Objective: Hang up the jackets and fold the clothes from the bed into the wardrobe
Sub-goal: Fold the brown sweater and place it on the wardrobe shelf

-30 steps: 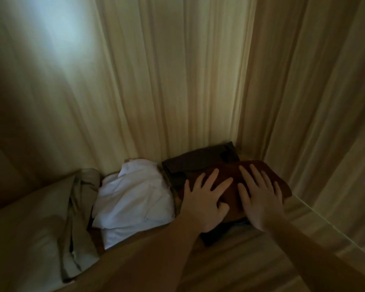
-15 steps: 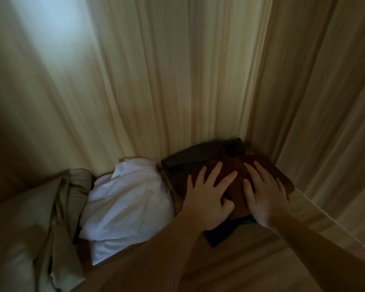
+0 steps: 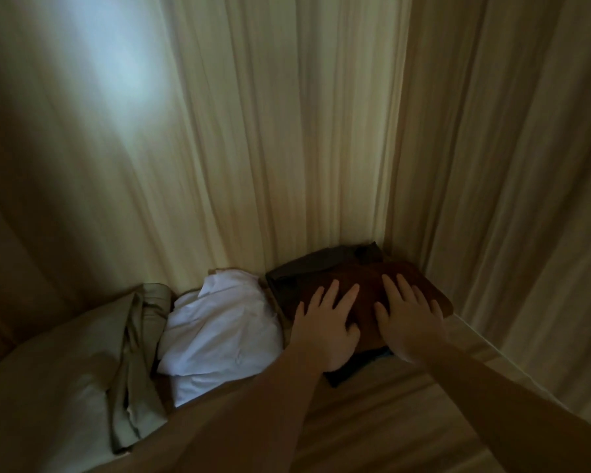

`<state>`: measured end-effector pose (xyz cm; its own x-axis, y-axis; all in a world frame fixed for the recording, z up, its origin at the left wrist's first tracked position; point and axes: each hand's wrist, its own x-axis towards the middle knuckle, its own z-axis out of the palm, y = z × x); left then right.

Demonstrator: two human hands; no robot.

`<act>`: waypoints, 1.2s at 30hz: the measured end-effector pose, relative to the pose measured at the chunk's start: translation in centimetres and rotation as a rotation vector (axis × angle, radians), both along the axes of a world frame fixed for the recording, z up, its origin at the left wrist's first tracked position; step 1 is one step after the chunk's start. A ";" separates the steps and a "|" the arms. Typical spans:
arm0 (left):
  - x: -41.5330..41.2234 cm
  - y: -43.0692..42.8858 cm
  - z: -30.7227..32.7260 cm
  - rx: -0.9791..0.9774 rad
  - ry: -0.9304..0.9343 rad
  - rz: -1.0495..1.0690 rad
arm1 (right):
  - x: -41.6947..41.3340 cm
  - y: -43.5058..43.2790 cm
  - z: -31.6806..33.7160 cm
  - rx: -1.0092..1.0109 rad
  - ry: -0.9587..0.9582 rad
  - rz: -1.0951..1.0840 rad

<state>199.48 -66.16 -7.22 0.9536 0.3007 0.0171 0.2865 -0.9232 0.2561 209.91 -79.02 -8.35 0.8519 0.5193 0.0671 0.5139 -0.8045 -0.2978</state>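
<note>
Fingers (image 3: 335, 295) of both hands lay spread flat on the brown garment (image 3: 365, 285) at five o'clock; uneven pressing could topple its stack.

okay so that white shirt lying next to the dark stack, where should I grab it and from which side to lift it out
Take the white shirt by its near edge, coming from the front, with fingers slid under the bundle. It lies loosely bunched, not flat, so a pinch on top would probably let it unravel. The wooden panel behind, the beige garment to its left and the brown stack to its right leave the front the open side.
</note>
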 end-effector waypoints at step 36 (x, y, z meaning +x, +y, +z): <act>-51.2 -10.6 22.1 0.544 -0.417 0.206 | -48.9 -2.9 16.6 0.590 -0.022 0.684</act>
<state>148.31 -76.80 14.88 0.7596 0.3193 0.5667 0.4476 -0.8887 -0.0992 161.04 -81.93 8.23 0.3648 0.7882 0.4957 0.8344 -0.0405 -0.5496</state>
